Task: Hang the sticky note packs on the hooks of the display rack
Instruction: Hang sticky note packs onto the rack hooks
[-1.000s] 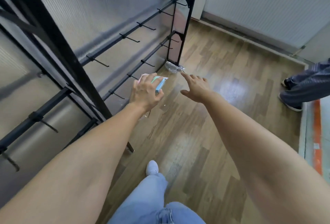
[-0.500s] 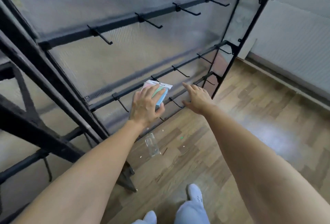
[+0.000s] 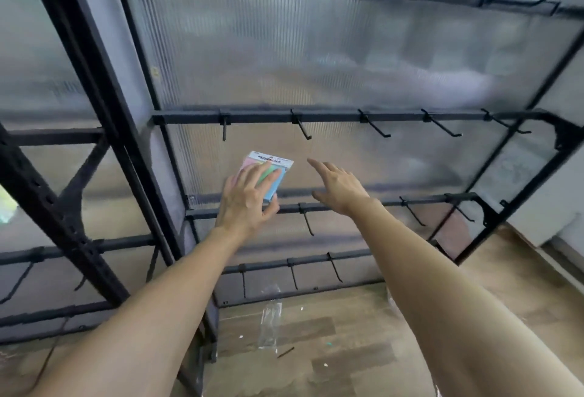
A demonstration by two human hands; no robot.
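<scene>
Head view, left hand (image 3: 245,203)?

Wrapped round a sticky note pack (image 3: 275,172) — fingers curled over the pastel front, thumb hooked under the lower edge.

And the pack itself?

Held upright before the black display rack (image 3: 94,87), white header card uppermost, between two hook rails (image 3: 331,117); just below an empty hook (image 3: 301,127), apart from it, not hung on anything.

Right hand (image 3: 339,189)?

Holding nothing — fingers loosely spread, forefinger stretched toward the ribbed translucent panel (image 3: 284,49), just right of the pack, not touching it.

Anything lower down?

Clear plastic wrapper (image 3: 269,322) lying on the wood-pattern floor (image 3: 363,349), near the foot of the rack.
</scene>
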